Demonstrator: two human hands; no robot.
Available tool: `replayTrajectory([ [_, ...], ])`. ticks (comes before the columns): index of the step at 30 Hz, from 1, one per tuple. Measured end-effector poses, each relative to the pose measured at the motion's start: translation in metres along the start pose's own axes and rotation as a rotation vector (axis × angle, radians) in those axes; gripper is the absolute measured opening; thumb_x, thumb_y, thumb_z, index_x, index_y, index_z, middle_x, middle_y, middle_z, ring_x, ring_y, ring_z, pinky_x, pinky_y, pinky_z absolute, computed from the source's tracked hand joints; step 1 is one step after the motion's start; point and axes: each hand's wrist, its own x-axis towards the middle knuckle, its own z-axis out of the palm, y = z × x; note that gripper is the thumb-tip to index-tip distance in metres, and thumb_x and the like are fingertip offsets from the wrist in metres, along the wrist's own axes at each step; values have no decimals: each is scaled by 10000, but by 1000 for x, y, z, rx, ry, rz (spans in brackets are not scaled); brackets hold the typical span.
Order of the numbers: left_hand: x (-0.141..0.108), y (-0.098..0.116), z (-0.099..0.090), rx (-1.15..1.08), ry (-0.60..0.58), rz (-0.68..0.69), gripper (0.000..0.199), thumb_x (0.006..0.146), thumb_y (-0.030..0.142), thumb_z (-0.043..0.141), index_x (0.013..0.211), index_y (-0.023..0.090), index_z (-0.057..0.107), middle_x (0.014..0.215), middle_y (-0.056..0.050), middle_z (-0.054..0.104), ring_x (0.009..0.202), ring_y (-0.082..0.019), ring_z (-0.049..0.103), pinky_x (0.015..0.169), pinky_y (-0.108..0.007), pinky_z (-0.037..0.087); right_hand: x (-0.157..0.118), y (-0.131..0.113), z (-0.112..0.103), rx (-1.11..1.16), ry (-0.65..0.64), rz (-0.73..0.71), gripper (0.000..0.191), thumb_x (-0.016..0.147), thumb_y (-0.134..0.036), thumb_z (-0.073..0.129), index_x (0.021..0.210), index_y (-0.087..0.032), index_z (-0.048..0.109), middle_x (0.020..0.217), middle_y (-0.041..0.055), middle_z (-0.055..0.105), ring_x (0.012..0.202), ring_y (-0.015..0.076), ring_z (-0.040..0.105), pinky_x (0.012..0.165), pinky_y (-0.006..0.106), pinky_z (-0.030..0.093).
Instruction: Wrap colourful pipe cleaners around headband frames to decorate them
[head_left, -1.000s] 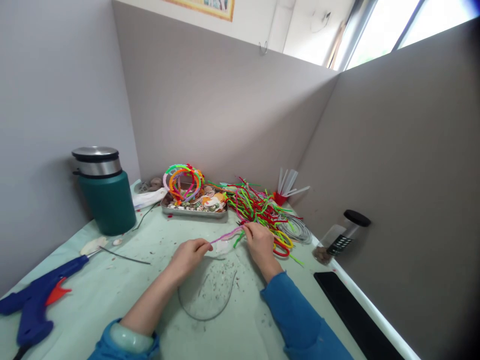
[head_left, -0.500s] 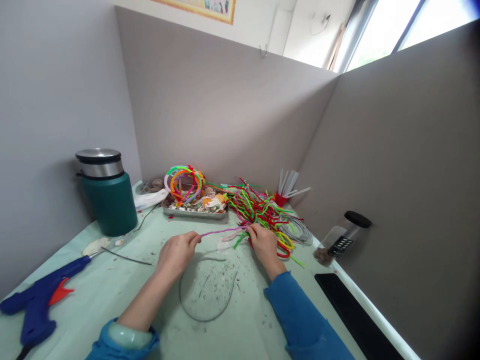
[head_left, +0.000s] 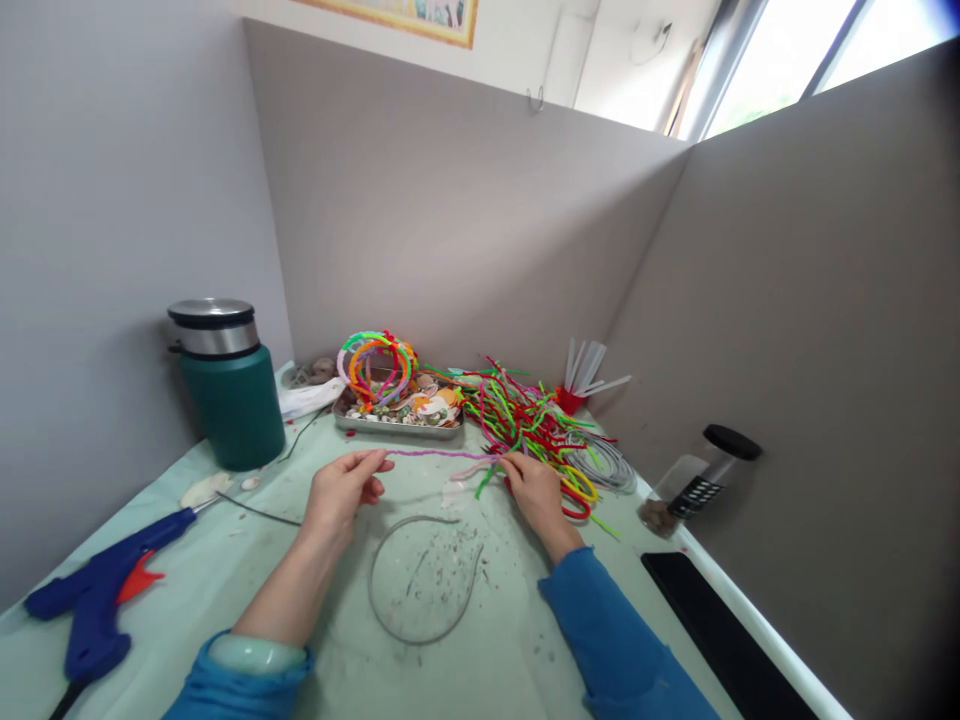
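Note:
A purple pipe cleaner (head_left: 439,454) is stretched nearly level between my two hands, above the table. My left hand (head_left: 341,492) pinches its left end between thumb and forefinger, the other fingers curled. The right end sits in the closed fingers of my right hand (head_left: 536,497), beside the pile of coloured pipe cleaners (head_left: 517,410). Below and between my hands lies a grey wire hoop (head_left: 373,590), open at its upper right. A short pink piece and a green tip stick out near my right fingers.
A blue glue gun (head_left: 97,590) lies at the left, near a green flask (head_left: 234,405). Behind stands a metal tray (head_left: 397,430) with shells and bright pipe-cleaner rings (head_left: 375,365). At the right are a clear jar (head_left: 701,480), a black strip (head_left: 720,630) and glue sticks (head_left: 585,365).
My left hand has shifted slightly left and up, its fingers loosened from a fist to a pinch, and more of the purple pipe cleaner shows. The whole view has swung a little left.

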Motion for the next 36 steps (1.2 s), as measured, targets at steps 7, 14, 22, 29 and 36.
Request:
replayTrajectory([
  [7, 4, -1, -3, -239, -1, -50, 193, 696, 226, 630, 848, 107, 617, 872, -94, 681, 468, -50, 525, 413, -162, 418, 0, -4, 1, 60, -65, -41, 244, 851, -294, 436, 975, -234, 637, 920, 48, 680, 814, 200, 614, 720, 284, 422],
  [14, 4, 0, -6, -191, -63, 48, 254, 687, 303, 629, 844, 104, 612, 678, -17, 626, 404, -38, 455, 373, -164, 346, 0, -3, -4, 94, -88, -11, 244, 860, -332, 408, 865, -218, 623, 775, 43, 663, 691, 185, 594, 627, 256, 396],
  [22, -2, 13, -5, -519, -196, 32, 178, 710, 259, 648, 839, 144, 609, 652, 36, 522, 429, -15, 416, 381, -139, 353, 3, -13, -5, 260, -174, -25, 222, 828, -321, 441, 761, -198, 613, 693, 21, 638, 633, 170, 559, 597, 251, 379],
  [29, -3, 8, 2, -485, -186, -3, 204, 752, 211, 610, 949, 163, 582, 1123, -90, 572, 600, -65, 579, 477, -181, 495, -2, -30, -6, 341, -220, -93, 193, 811, -267, 459, 726, -193, 616, 658, 3, 620, 588, 145, 533, 565, 236, 359],
  [36, -1, 2, 6, -458, -172, -1, 139, 771, 121, 563, 896, 103, 621, 1026, -103, 622, 849, -147, 621, 695, -232, 530, -6, -36, -1, 318, -341, -150, 182, 819, -260, 467, 716, -177, 592, 634, 6, 601, 572, 130, 507, 546, 224, 343],
])
